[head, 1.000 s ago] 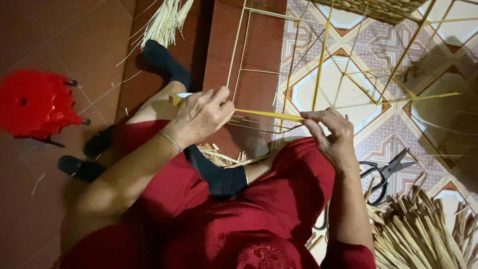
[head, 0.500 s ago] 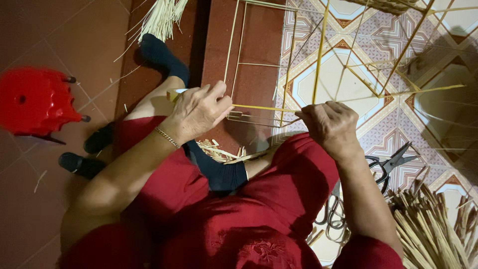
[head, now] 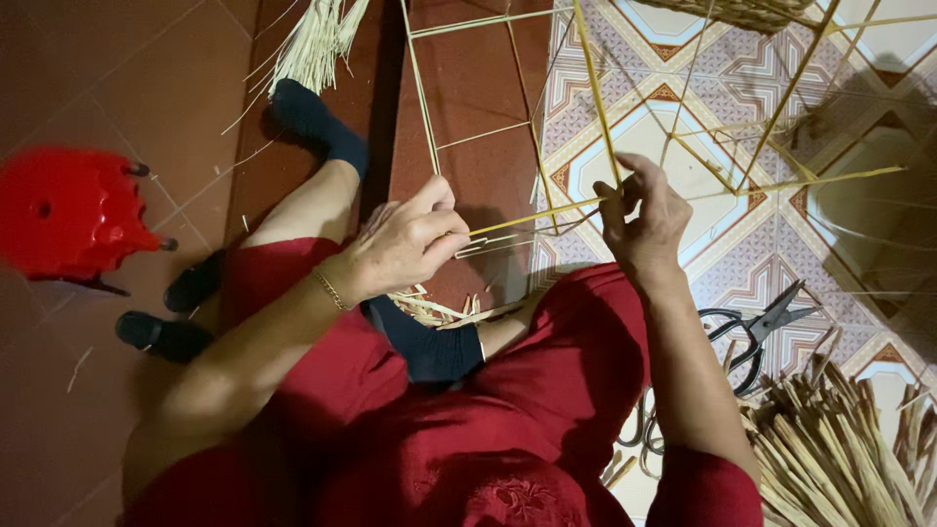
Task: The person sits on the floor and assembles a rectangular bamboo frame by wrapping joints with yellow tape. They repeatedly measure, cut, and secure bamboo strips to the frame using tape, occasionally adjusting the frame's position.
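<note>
Head view: you sit on the floor [head: 117, 88], legs in red.
Left hand [head: 405, 244]: your fingers pinch one end of a thin bamboo strip [head: 532, 215].
Right hand [head: 639, 220]: it grips the strip where it meets the stick frame [head: 595, 93].
Strip: level between both hands, over the tiles.
Scissors [head: 756, 327]: on the floor right of you, beside a bundle of sticks [head: 830, 454].
Red stool [head: 63, 210]: well left.

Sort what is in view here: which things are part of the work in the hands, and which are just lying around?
In use:
- left hand and right hand, both gripping one bamboo strip
- bamboo frame that the strip belongs to

Lying about:
- black scissors
- bundle of cut sticks
- red plastic stool
- straw bunch
</note>
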Motion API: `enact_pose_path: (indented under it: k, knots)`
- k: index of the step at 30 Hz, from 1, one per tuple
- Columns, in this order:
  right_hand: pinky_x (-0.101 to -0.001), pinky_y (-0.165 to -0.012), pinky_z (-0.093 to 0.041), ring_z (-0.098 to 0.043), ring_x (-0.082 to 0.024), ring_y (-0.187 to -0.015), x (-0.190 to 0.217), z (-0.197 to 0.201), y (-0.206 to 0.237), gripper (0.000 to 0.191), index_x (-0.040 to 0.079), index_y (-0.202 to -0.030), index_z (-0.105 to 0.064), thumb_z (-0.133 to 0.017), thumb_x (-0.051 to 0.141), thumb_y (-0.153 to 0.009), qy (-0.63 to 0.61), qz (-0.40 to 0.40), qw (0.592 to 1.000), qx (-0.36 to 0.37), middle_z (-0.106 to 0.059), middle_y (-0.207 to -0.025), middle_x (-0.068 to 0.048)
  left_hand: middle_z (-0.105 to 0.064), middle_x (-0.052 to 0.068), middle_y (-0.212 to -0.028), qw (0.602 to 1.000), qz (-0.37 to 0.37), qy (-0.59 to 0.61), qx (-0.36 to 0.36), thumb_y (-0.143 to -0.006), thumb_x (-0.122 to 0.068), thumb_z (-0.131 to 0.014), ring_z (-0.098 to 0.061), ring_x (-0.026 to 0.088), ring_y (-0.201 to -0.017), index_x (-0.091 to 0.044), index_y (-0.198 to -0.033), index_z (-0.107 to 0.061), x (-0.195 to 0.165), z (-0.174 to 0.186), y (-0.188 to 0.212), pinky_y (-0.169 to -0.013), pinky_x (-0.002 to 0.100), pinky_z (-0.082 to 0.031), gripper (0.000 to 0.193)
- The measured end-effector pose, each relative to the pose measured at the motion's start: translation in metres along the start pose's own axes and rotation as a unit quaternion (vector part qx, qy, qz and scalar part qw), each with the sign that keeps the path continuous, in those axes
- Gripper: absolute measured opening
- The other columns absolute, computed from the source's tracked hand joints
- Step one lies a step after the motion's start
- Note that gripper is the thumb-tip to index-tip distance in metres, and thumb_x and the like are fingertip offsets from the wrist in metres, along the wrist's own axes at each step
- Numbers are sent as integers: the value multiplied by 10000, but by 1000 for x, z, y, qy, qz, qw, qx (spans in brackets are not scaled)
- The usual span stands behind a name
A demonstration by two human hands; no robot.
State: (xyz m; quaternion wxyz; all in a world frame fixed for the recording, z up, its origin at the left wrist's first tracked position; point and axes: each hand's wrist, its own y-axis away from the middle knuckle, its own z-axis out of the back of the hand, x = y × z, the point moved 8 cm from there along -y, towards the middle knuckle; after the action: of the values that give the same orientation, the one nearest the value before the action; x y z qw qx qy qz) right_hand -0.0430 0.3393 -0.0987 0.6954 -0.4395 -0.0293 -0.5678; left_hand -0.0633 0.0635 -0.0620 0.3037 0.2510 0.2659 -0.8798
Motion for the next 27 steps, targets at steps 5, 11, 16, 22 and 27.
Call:
enact_pose_path:
  k: [5,11,16,22,27]
  knots:
    - [-263,-742,-543,-651,-125,-783,-19,-6,7,290,-10,-1196,-627,-823,41,-989,-74,-66,995,-33,-680,-935,-91,-552,96,-922,1000,4,14,-26,-887,-145,-730,-672,313,-711,-63,-826,-671,1,-7,-7,-621,453,-530,117]
    - [-241,-769,-532,-593,-105,-799,-38,-9,10,307,10,-1242,-628,-794,33,-984,-199,-165,964,-56,-633,-907,-39,-507,119,-873,994,-54,-83,-41,-920,-56,-690,-649,286,-624,-39,-824,-627,-20,-14,-7,-533,435,-511,117]
    - [-253,-828,-567,-656,-120,-884,-34,-6,35,265,37,-1154,-569,-755,18,-965,-391,-214,882,-154,-673,-978,-40,-522,106,-894,995,-50,-63,-58,-907,-63,-701,-668,277,-664,-62,-834,-649,-21,-14,-7,-561,419,-533,89]
    - [-325,-738,-596,-702,-195,-791,-36,-43,62,261,-27,-1142,-687,-597,203,-1058,-438,-379,810,-92,-740,-955,-145,-561,88,-920,996,-26,-41,-69,-890,-108,-748,-679,278,-698,-80,-879,-700,-16,-17,-7,-592,399,-546,57]
    - [-398,-837,-619,-719,-218,-917,-42,-69,48,268,24,-1167,-676,-681,222,-986,-630,-387,661,-128,-738,-1027,-150,-481,112,-891,995,-63,-44,-63,-920,-90,-738,-638,262,-686,-45,-935,-662,-30,-27,-8,-573,394,-528,89]
